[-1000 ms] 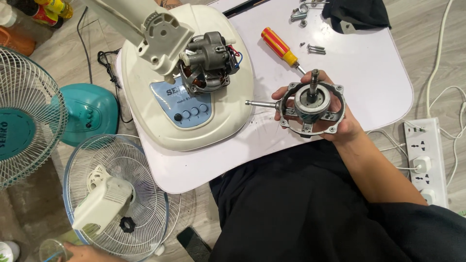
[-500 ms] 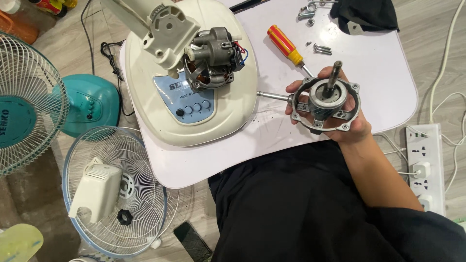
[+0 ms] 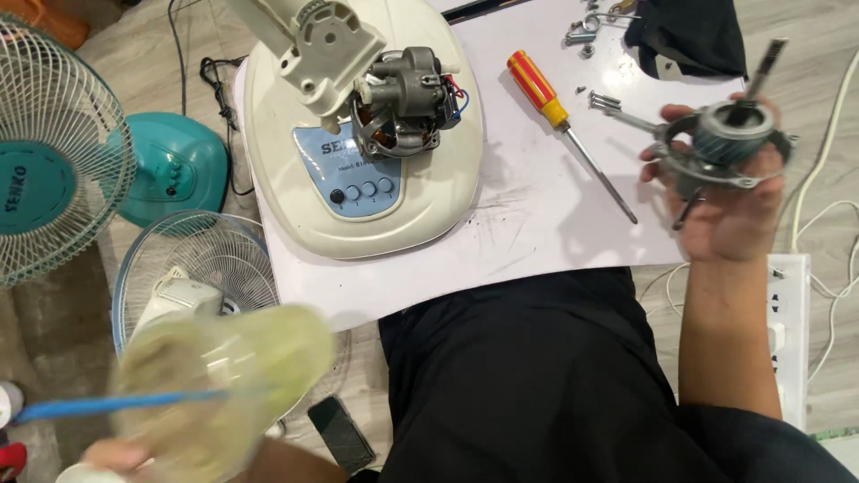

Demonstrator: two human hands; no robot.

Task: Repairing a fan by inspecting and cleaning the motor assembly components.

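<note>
- The right hand (image 3: 729, 210) cups a grey motor part (image 3: 723, 143) with its shaft — fingers curled round its frame, lifted beside the white board (image 3: 537, 224).
- The left hand (image 3: 116, 456) shows only at the bottom-left edge, blurred — closed on a greenish plastic bottle (image 3: 224, 385) with a blue straw (image 3: 98, 404).

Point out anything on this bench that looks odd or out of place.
The cream fan base lies on the white table with its motor bared and wires exposed. Loose screws lie scattered by the screwdriver. The right hand holds a motor part.

grey metal motor part (image 3: 723, 143), glossy plastic fan base (image 3: 358, 215)
</note>
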